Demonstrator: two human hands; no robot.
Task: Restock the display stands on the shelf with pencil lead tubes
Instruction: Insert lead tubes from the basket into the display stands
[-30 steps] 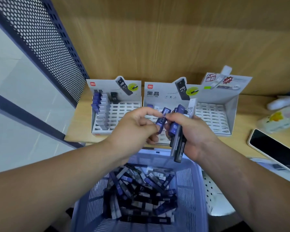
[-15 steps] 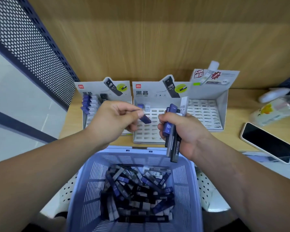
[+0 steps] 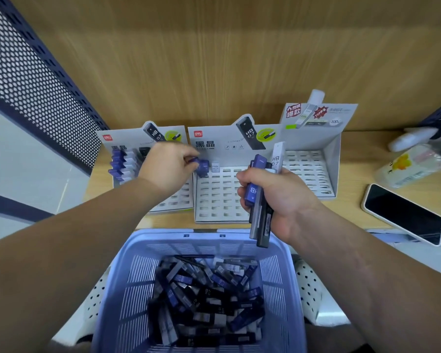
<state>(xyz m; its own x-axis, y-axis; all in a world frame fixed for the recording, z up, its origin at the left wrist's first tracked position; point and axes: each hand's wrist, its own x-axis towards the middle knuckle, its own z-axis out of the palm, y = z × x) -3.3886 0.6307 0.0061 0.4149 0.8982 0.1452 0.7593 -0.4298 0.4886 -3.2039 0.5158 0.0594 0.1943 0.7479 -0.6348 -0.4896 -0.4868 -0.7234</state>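
- Leftward and away from the body since half a second ago, the left hand now sits at the back-left corner of the middle stand, its grip pinching one blue tube.
- Much where it was, the right hand keeps its grip closed round a bundle of tubes; their number is unclear.
- Three stands sit on the shelf: the left stand holds a column of blue tubes, the middle stand one white tube, and the right stand sits beside it.
- One basket in front holds a heap of loose tubes.
- One phone lies on the shelf at the right.
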